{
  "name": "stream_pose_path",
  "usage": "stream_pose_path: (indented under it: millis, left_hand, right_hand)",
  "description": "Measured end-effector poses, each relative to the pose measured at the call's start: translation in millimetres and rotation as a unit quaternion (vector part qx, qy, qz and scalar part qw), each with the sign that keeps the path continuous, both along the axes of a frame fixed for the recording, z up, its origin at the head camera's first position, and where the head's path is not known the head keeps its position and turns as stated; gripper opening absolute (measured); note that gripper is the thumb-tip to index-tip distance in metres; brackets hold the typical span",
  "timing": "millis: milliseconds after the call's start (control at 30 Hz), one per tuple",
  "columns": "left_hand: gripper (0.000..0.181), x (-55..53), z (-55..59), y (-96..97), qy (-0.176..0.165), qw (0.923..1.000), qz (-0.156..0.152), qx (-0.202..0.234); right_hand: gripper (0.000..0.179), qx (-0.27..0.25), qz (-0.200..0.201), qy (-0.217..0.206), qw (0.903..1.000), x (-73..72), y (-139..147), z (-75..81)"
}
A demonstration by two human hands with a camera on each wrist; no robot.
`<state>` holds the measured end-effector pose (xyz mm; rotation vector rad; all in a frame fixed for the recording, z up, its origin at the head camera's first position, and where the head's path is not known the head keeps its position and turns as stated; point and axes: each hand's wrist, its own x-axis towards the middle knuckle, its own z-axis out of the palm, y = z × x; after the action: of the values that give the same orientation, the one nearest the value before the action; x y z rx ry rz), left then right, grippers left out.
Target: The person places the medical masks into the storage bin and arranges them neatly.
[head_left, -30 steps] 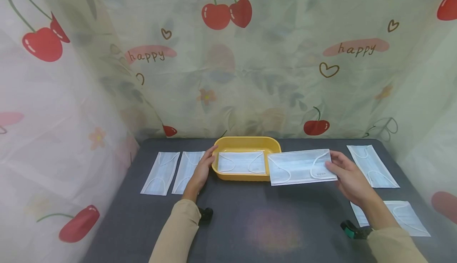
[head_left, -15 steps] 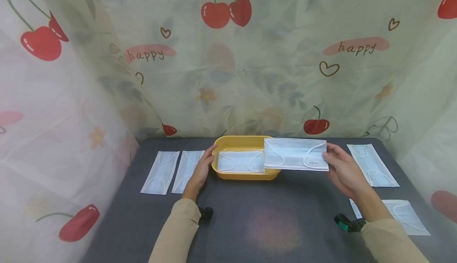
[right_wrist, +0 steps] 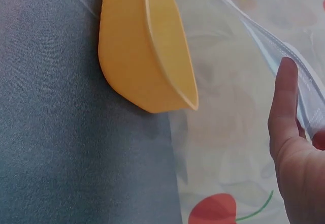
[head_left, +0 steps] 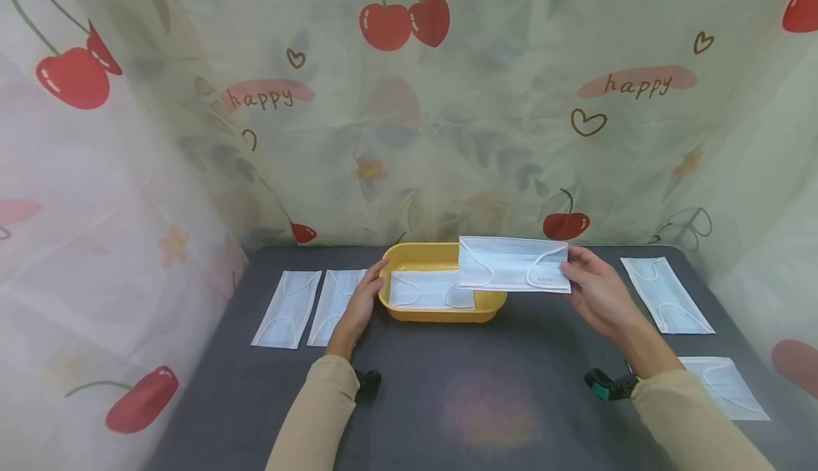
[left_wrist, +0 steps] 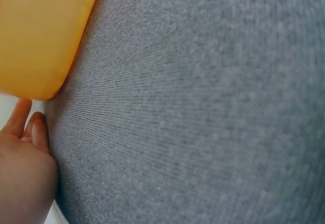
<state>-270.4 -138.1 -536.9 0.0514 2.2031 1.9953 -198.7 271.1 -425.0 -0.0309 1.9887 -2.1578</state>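
My right hand [head_left: 597,288] pinches a pale blue face mask [head_left: 513,266] by its right end, the thumb on the near face. This mask is held above the right half of a yellow plastic tray [head_left: 441,317], overlapping its back rim in the head view. Inside the tray lies another face mask [head_left: 424,290], partly covered by the held one. My left hand [head_left: 359,306] touches the tray's left end with its fingers stretched out. In the left wrist view, fingertips [left_wrist: 21,109] are right at the end wall of the tray [left_wrist: 43,41].
Left of the tray lie two masks, one outermost [head_left: 286,310] and one [head_left: 332,300] partly behind my left hand. At the right lie a mask [head_left: 667,295] and a nearer mask [head_left: 728,388], partly behind my right forearm. A cherry-print curtain [head_left: 486,137] hangs behind the dark table [head_left: 460,386].
My right hand has carried the mask left and upward, from beside the tray's right end to over it. My left hand has stayed at the tray's left end.
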Motion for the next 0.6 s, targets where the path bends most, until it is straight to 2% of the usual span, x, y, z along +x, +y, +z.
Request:
stream_pose_path:
  millis: [400, 600]
  left_hand:
    - [0.048, 0.5, -0.8, 2.7, -0.004, 1.0, 0.002, -0.003]
    - [0.048, -0.4, -2.8, 1.2, -0.003, 1.0, 0.005, -0.001]
  right_hand:
    - [0.049, 0.051, -0.031, -0.016, 0.9981, -17.5, -20, 1.7]
    - [0.051, 0.069, -0.036, -0.025, 0.9967, -32.2, -38, 2.1]
